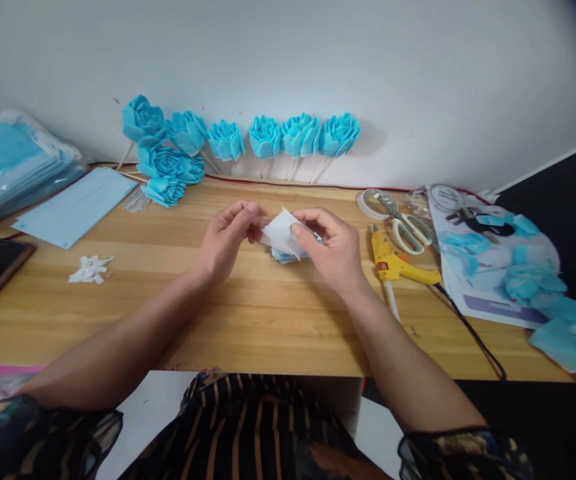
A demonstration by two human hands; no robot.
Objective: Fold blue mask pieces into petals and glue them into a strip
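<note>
Tan wooden tabletop: lies beneath.
Right hand: pinches thin white angular sheet, steadying it, I judge.
Left hand: pinches its left edge.

We had soft, even light — only a faint shadow showed on the wall beyond the right hand. Well left of the left hand, the plastic bag caught pale glints. Far right of both, blue scraps blurred — the view's upper corner there fell black.
</note>
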